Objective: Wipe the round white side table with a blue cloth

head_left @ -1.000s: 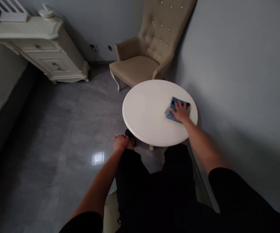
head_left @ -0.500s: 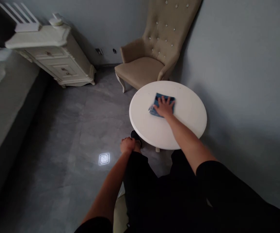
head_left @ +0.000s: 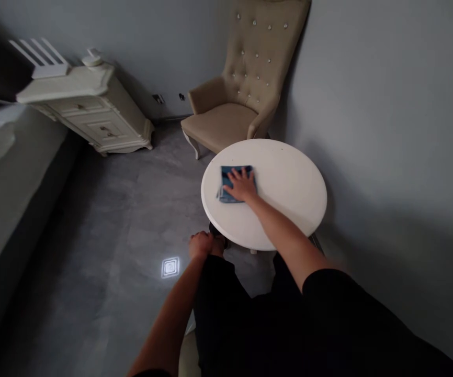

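A folded blue cloth [head_left: 226, 196] with a darker band lies on the left part of a round white table [head_left: 293, 183]. My right hand [head_left: 242, 186] presses flat on top of it, fingers spread, palm hiding part of the cloth. Pale loose bits, perhaps a tag or fringe, show at the cloth's left edge. Down by the near left side of the table, my left hand [head_left: 200, 244] rests at my knee. Its fingers are curled in loosely and their tips are hidden; no object shows in it.
Beyond the table stands a tufted beige armchair [head_left: 222, 123] against the wall. A white cabinet [head_left: 109, 128] at the far left carries a white router [head_left: 49, 69]. A bed [head_left: 26, 157] runs along the left. A bright square light patch [head_left: 170, 267] shows on the grey floor.
My right hand and the cloth under it have slid left and slightly nearer across the tabletop. My left hand stays at my knee. The whole view has shifted slightly.
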The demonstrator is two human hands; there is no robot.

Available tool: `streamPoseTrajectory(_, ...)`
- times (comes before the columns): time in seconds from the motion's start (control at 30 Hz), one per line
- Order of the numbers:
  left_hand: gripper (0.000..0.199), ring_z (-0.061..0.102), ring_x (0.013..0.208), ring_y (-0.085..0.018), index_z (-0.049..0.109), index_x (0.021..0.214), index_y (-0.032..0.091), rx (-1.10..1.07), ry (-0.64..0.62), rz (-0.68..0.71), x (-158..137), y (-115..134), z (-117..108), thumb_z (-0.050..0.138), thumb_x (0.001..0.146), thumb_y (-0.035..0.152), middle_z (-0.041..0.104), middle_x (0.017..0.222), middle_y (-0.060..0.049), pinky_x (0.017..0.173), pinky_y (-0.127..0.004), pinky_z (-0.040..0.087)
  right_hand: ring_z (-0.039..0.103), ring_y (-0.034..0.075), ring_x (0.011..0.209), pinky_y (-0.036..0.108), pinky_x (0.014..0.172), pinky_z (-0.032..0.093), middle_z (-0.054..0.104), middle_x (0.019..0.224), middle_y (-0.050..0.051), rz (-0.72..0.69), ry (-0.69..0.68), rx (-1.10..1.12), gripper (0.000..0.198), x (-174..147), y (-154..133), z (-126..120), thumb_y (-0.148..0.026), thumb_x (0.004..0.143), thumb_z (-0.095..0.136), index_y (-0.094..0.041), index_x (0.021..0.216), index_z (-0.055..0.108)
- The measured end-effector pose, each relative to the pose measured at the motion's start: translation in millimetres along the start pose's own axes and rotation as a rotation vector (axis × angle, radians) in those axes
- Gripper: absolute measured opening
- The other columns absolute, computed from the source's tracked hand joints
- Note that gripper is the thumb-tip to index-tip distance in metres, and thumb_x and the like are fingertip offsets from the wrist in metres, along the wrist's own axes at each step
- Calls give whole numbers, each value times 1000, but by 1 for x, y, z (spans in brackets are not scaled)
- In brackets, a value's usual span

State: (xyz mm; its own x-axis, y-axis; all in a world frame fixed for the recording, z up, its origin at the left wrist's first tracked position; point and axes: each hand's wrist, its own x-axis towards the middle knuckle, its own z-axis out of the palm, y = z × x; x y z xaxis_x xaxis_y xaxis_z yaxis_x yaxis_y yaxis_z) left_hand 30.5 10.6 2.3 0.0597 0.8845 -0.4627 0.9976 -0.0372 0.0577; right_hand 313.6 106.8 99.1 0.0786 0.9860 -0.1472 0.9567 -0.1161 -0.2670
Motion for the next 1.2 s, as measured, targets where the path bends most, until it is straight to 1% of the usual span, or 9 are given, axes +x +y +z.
streamPoseTrajectory(0.1,52,75,129,-39,86,125,11,-50,-9,5,1,-2,0,45,109,38,82,130,-25,107,-45,57,10,54,175,85,135,9,16,193,12,211,7,-70,86,-9,103,-30,-70,115,28,-20,184,33)
streamPoseTrajectory(0.23,52,74,128,-39,87,124,12,-85,-22,29,0,-5,-2,44,110,38,83,129,-23,107,-44,57,11,49,176,84,135,14,15,194,14,570,41,-164,87,-50,231,-57,-74,115,16,-24,186,27)
streamPoseTrajectory(0.37,52,74,128,-39,88,120,12,-76,-2,45,-3,-7,-3,44,110,38,83,128,-22,106,-44,57,24,53,172,86,130,25,15,192,23,802,81,-110,94,-72,292,-64,-77,112,14,-20,187,21)
streamPoseTrajectory(0.43,52,74,127,-38,88,120,13,-80,-6,43,-3,-9,-3,44,110,39,83,128,-21,106,-43,57,23,57,171,88,129,23,14,192,24,836,92,-128,95,-59,284,-61,-76,112,14,-18,187,22)
streamPoseTrajectory(0.53,53,75,126,-37,88,121,13,-83,-19,35,2,-13,-4,44,110,40,83,127,-22,106,-43,57,16,59,172,90,129,17,13,192,22,731,92,-192,92,-13,232,-50,-72,114,14,-17,186,24)
streamPoseTrajectory(0.73,53,75,126,-37,88,120,13,-75,-8,10,6,-12,-5,42,111,38,84,127,-22,107,-42,57,13,57,173,87,134,9,18,193,11,207,52,-129,88,73,36,-11,-70,112,28,-19,184,34)
streamPoseTrajectory(0.9,52,75,129,-36,87,122,14,-41,-1,-32,3,-3,-5,42,111,37,84,128,-22,107,-42,57,13,48,177,74,141,7,25,192,-2,-118,55,-30,86,70,-95,28,-76,109,34,-29,180,44)
streamPoseTrajectory(1.03,50,76,128,-37,87,122,14,-21,-16,-34,3,3,-6,44,110,37,83,127,-23,105,-44,58,12,40,179,65,144,5,23,191,-10,-176,28,13,83,58,-96,30,-78,107,36,-36,179,44)
streamPoseTrajectory(1.2,52,76,127,-38,87,119,13,-29,-16,-21,2,4,-9,42,112,40,83,127,-24,107,-44,56,14,47,176,73,141,9,24,192,2,20,39,-35,87,53,23,-11,-75,111,33,-26,182,40)
